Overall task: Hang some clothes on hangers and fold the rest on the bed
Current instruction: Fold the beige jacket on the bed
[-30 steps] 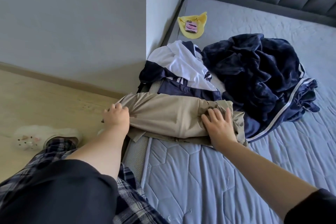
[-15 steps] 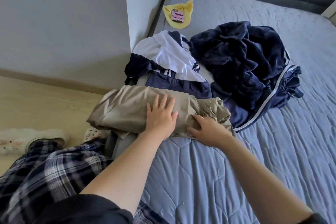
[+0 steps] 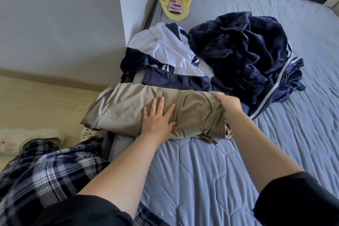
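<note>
The bed [image 3: 238, 161] fills the right side of your view. On it, far from you, a dark blue fleece pile [image 3: 244, 57] lies crumpled. The beige garment [image 3: 121, 108] lies across the left edge of the bed, and its left end hangs over the floor. Just behind it lies a white and navy garment [image 3: 165, 49]. Your left hand [image 3: 157, 117] presses flat on the middle of the beige garment with straight fingers. Your right hand [image 3: 230, 104] grips its right end. Far left, a yellow cloth [image 3: 185, 0] carries a small pink item [image 3: 175, 6].
</note>
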### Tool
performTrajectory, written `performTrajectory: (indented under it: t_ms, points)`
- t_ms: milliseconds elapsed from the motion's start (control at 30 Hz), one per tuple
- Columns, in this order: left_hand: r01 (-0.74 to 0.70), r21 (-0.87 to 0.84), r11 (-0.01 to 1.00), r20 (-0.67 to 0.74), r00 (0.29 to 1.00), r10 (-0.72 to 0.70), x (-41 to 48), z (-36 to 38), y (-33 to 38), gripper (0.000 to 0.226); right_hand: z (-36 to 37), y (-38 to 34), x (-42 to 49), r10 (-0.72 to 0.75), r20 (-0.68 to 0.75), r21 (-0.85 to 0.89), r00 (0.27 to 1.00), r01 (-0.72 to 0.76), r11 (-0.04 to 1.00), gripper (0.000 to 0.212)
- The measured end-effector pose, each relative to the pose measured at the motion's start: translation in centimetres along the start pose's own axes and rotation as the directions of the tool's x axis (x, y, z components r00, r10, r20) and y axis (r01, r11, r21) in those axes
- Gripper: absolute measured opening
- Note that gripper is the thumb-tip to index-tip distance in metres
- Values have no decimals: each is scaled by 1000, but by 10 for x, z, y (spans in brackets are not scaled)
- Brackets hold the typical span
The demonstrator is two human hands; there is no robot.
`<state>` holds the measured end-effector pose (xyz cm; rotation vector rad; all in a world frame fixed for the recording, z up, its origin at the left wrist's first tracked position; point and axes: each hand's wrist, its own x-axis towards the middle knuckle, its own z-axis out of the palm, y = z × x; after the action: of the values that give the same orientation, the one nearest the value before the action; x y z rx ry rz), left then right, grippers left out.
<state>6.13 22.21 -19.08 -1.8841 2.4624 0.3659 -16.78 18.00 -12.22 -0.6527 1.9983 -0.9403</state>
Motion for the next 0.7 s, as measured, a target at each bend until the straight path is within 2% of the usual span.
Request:
performTrajectory:
  t_ms: [33, 67, 133, 167, 233, 300, 400, 500, 600, 633, 700]
  points:
    - [-2, -9, 1000, 8, 1000, 2, 1, 0, -2, 64, -6, 2, 3, 23, -44, 90, 999, -19, 996, 35]
    - [-5, -20, 1000, 13, 1000, 5, 1, 1, -3, 64, -14, 7, 9, 38, -76, 84, 996, -32, 996, 31]
    - [-11, -37, 999, 6, 1000, 11, 1, 2, -5, 65, -24, 16, 11, 155, -178, 116, 972, -136, 984, 16]
    - [-11, -43, 999, -2, 1000, 11, 0, 3, -5, 65, -25, 19, 7, 175, -196, 105, 965, -157, 982, 21]
    - [-10, -55, 998, -7, 1000, 10, 0, 3, -6, 65, -22, 23, 2, 103, -238, 57, 966, -93, 994, 37]
    - [-10, -61, 998, 5, 1000, 11, 0, 2, -7, 65, -19, 23, -8, 63, -255, 127, 965, -31, 991, 41]
    - [-12, -54, 998, 0, 1000, 12, 0, 2, -8, 65, -18, 28, -20, 46, -170, 139, 984, -22, 990, 51]
    - [-8, -52, 999, -14, 1000, 7, -1, 3, -8, 64, -13, 40, -25, -40, -93, -50, 995, 36, 998, 44]
    - [18, -52, 998, -4, 1000, -18, -2, 3, -9, 63, -12, 52, -29, -164, -21, -261, 986, 153, 953, 31]
    - [23, -49, 999, 0, 1000, -23, -3, 3, -9, 62, -16, 54, -29, -172, -46, -252, 984, 155, 955, 30]
    - [25, -44, 999, -1, 1000, -25, -4, 3, -9, 62, -23, 58, -28, -167, -142, -150, 976, 146, 978, 41]
